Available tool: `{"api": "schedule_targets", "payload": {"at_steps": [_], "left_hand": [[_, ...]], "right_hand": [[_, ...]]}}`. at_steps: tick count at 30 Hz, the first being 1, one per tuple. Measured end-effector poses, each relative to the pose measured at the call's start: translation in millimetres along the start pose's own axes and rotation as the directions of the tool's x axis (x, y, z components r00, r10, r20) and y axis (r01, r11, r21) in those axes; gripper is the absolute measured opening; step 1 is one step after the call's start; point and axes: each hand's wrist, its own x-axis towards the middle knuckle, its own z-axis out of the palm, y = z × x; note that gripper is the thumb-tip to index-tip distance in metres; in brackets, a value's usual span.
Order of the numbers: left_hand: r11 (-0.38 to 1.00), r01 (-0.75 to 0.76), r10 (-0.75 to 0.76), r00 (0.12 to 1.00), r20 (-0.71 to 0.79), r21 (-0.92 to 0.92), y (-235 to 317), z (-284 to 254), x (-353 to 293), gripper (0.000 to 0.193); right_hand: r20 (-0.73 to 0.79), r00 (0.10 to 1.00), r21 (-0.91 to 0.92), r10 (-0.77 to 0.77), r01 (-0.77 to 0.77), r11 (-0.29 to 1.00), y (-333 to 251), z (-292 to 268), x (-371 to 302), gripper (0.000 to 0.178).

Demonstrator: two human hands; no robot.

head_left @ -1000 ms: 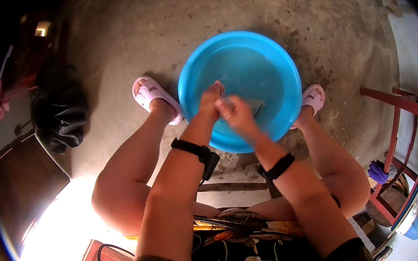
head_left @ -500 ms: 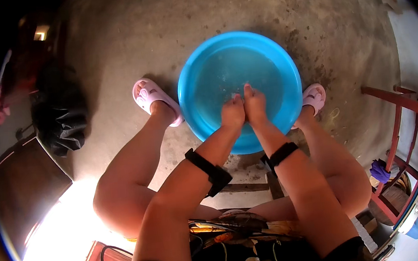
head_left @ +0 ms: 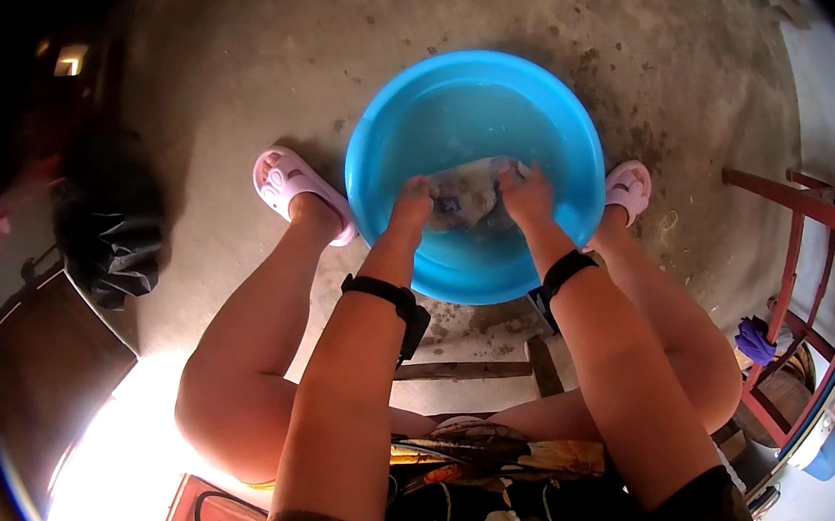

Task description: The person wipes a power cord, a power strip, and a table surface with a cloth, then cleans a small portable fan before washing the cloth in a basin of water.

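A round blue basin of cloudy water sits on the floor between my feet. In it, a wet, pale cloth with dark markings is spread at the water's surface. My left hand grips the cloth's left end, fingers closed. At the opposite end, my right hand is closed on the cloth too. The hands are apart, with the cloth stretched between them. Part of the cloth is under water, so its full shape and exact kind are hidden.
Pink slippers are on my feet on either side of the basin. A reddish wooden frame with a purple cloth stands at the right. Black fabric hangs at the left. A wooden bar lies below the basin.
My hands were together over the water with the cloth not clearly visible. Now they have moved apart, left and right, and the cloth shows spread between them.
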Motion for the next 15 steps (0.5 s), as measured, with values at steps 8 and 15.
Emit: {"api": "schedule_targets", "payload": {"at_steps": [8, 15], "left_hand": [[0.96, 0.171, -0.131, 0.974, 0.183, -0.223, 1, -10, -18, 0.026], [0.884, -0.075, 0.147, 0.982, 0.123, -0.461, 30, 52, -49, 0.039]], "right_hand": [[0.659, 0.659, 0.671, -0.363, -0.296, 0.68, -73, -46, -63, 0.041], [0.223, 0.972, 0.551, -0.072, -0.065, 0.832, -50, -32, -22, 0.033]]}}
